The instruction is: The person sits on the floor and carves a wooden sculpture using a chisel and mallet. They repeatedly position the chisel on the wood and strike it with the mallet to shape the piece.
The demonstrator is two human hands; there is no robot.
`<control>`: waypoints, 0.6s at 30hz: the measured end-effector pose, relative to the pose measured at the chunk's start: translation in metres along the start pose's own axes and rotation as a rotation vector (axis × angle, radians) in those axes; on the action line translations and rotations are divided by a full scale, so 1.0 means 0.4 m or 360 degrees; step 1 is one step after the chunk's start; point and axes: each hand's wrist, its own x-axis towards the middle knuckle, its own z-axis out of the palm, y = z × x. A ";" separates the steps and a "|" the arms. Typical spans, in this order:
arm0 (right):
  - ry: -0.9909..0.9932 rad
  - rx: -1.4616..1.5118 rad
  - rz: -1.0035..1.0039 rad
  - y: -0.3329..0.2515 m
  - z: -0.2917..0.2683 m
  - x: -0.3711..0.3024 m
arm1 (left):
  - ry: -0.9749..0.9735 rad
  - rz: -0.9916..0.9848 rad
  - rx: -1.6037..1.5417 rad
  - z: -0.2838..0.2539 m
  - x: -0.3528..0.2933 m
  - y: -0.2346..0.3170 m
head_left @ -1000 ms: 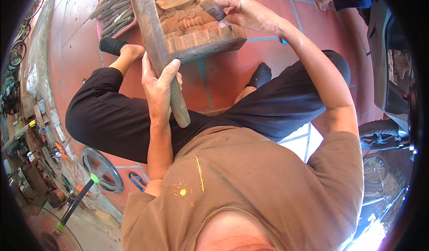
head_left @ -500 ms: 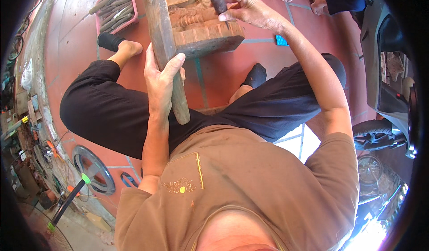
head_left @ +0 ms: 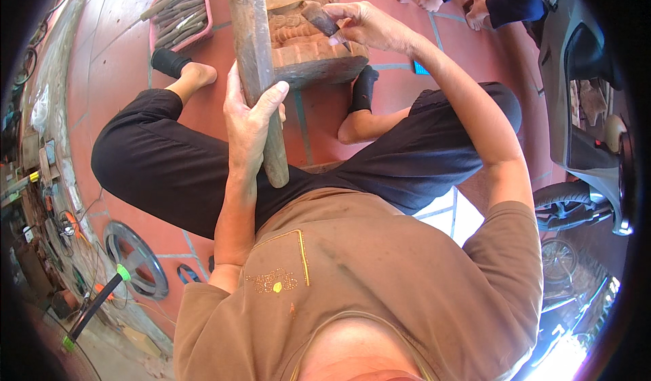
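My left hand (head_left: 254, 113) is wrapped round a long wooden mallet (head_left: 256, 48), which rises toward the top edge of the view. To its right, my right hand (head_left: 369, 28) grips a short, dark-handled chisel (head_left: 320, 18) between thumb and fingers. The chisel slants down to the right, its thin tip at the near edge of a carved wooden block (head_left: 308, 52). Wavy relief covers the block's upper face, and its near side is dark and rough. The mallet hides the block's left part. Whether the chisel tip touches the wood I cannot tell.
A pink tray (head_left: 207, 8) full of chisels lies at the far left on red floor tiles. Near left stands a fan with a round base (head_left: 146, 272). A motorbike (head_left: 583, 109) is at the right. Another person's feet (head_left: 478, 11) show at the far right.
The chisel has tilted and shifted slightly left with my right hand. The mallet has swung slightly to the right at its top. My right foot has moved up and left, beside the block.
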 end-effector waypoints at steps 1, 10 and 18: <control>-0.0022 0.0042 0.0071 0.001 0.001 -0.007 | 0.0007 -0.0006 0.0011 -0.001 0.000 -0.002; -0.0073 0.0259 0.0108 0.016 0.007 -0.018 | 0.0022 -0.0067 0.0057 0.005 0.010 -0.018; 0.0038 0.0125 -0.0088 0.031 0.012 -0.012 | -0.0018 -0.0101 0.0096 0.006 0.012 -0.026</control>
